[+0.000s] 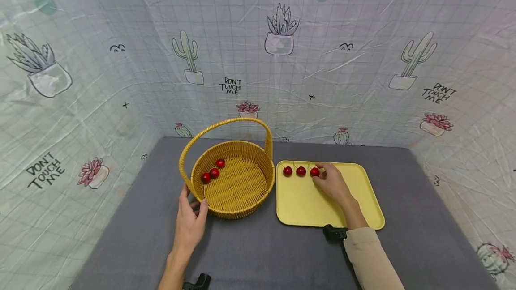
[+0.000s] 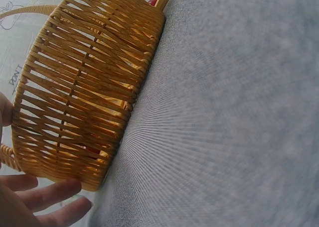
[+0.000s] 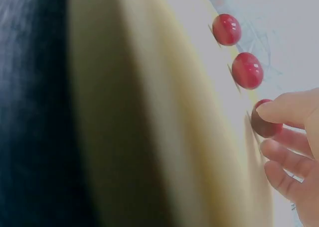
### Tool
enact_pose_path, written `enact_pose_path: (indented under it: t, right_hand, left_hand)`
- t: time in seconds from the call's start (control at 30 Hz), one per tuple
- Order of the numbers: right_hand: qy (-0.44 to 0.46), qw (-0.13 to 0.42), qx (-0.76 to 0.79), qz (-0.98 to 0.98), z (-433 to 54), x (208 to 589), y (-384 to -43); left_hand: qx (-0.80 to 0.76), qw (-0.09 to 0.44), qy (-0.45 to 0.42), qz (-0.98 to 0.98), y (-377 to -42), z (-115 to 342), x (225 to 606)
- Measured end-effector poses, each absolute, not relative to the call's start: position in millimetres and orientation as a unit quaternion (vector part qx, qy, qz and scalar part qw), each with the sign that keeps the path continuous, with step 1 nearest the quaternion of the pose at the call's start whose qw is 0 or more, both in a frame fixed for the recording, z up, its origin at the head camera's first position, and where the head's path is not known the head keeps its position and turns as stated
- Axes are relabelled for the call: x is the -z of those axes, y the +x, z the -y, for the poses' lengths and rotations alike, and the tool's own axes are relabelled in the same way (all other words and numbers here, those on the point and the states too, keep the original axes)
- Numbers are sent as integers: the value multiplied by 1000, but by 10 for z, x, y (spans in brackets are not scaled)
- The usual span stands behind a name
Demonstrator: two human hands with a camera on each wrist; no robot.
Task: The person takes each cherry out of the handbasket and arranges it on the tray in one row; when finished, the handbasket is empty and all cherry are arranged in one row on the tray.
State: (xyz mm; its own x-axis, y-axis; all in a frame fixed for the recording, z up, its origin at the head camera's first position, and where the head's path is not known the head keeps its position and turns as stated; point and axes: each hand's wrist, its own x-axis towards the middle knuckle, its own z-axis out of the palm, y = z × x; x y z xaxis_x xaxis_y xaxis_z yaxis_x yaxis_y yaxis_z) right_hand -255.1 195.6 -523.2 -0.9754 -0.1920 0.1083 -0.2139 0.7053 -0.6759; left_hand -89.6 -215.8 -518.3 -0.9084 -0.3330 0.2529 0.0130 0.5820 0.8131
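A yellow wicker basket (image 1: 238, 211) with a tall arched handle stands on the grey table, several red cherries (image 1: 214, 173) lying at its left inside. My left hand (image 1: 189, 225) grips its near left side, thumb at the rim and fingers (image 2: 50, 194) along the outer wall. To the right, a yellow tray (image 1: 298, 205) holds a row of cherries with thin stems along its far edge. At the right end of that row, my right hand (image 1: 332, 183) pinches a cherry (image 3: 266, 118) between thumb and fingers. Two more cherries (image 3: 247, 70) sit beside it.
The tray stands close beside the basket's right side. Behind the grey tabletop (image 1: 258, 254) and along its sides hangs a pale sheet (image 1: 306, 75) printed with cacti and words. The basket's handle (image 1: 225, 122) arches above its opening. Each wrist wears a black strap-on device (image 1: 334, 232).
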Motion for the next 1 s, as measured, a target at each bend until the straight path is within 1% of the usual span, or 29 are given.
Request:
enact_pose_path:
  t: [0.2, 0.47, 0.83, 1.0]
  right_hand:
    - [120, 27, -373, 920, -1975, 5116, -2520]
    - [146, 58, -377, 913, -1943, 4921, -2491]
    - [185, 102, -370, 905, -1692, 4541, -2403]
    - [198, 109, -378, 898, -1555, 4416, -2348]
  left_hand:
    - [449, 194, 87, 868, -894, 2160, 5174]
    - [451, 192, 89, 867, -901, 2162, 5186]
    - [447, 192, 87, 869, -904, 2163, 5200]
    - [450, 190, 87, 868, -903, 2164, 5197]
